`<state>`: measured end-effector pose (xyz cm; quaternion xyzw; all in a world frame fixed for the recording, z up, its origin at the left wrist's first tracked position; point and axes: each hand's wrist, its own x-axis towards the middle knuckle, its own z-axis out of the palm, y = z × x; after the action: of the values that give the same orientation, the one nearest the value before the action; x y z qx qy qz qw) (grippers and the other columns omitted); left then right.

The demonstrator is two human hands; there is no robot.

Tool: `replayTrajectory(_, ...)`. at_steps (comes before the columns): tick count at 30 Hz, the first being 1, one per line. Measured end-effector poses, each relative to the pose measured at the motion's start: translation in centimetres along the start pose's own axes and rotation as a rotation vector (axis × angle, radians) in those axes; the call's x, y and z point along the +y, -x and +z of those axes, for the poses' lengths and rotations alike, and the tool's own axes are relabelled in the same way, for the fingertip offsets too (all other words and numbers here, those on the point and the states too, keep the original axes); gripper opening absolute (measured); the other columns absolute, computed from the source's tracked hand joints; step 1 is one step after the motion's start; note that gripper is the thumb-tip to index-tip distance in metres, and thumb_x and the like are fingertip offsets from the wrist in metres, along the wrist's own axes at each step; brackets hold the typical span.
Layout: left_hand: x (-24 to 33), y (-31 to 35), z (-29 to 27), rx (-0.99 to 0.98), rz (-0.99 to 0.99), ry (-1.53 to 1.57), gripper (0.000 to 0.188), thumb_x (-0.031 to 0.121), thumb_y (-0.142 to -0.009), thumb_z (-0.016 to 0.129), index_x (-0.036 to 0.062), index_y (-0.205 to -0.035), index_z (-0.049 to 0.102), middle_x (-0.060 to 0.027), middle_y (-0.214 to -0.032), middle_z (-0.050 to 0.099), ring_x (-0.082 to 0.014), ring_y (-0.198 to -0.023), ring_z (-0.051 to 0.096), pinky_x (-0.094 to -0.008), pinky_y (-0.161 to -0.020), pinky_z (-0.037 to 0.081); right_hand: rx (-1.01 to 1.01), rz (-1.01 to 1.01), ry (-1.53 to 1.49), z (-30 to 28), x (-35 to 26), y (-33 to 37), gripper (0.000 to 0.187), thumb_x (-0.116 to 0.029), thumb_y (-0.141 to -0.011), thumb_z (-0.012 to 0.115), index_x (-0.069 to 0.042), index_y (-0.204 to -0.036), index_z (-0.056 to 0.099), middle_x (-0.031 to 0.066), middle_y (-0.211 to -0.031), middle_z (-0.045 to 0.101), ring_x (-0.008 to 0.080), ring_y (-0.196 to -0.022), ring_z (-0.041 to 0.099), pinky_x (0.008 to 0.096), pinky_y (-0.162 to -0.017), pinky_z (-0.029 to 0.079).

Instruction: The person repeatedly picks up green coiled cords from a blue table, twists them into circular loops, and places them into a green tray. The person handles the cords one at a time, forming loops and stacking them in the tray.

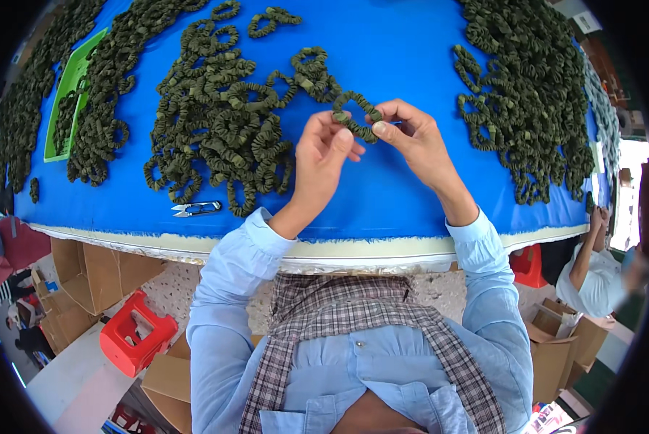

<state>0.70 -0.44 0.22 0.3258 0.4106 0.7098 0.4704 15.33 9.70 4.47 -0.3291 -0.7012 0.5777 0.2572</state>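
A workshop is being indicated by scrunchie heaps (227, 108) on the blue table (404, 43) and cardboard boxes (93, 275) beside it.

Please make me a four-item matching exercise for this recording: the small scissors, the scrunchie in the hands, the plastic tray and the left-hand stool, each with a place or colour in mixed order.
Column one
1. Small scissors
2. Scrunchie
3. Plastic tray
4. Left-hand stool

Column two
A. Bright green
B. Red
C. Held up between the left hand and the right hand
D. Lying near the front edge of the blue cloth

Right pairs
1-D, 2-C, 3-A, 4-B
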Motion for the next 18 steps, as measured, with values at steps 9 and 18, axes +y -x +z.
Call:
replayTrajectory(9, 0.0, 0.2, 0.0, -0.031, -0.14, 0.014, 0.025, 0.018, -0.097, 0.055, -0.0008, -0.114, 0.054, -0.0081, -0.102, 0.062, -0.0128, -0.092, 0.06, -0.0292, -0.078, 0.051, 0.021, 0.017, 0.151, 0.8, 0.2, 3.4, 0.019, -0.019, -0.089, 0.067, -0.003, -0.1, 0.065, 0.0004, -0.093, 0.064, 0.0091, -0.081, 0.055, 0.0262, -0.072, 0.045)
replayTrajectory(18, -0.5, 0.7, 0.6, -0.096, -0.186, 0.116, 0.014, 0.012, -0.097, 0.051, 0.0006, -0.103, 0.055, -0.0085, -0.097, 0.063, -0.0138, -0.086, 0.061, -0.0295, -0.073, 0.051, 0.105, 0.061, -0.094, 0.9, 1.6, 3.0, 0.022, -0.018, -0.094, 0.06, 0.0, -0.106, 0.06, 0.0022, -0.091, 0.064, 0.0086, -0.08, 0.056, 0.0236, -0.074, 0.045)
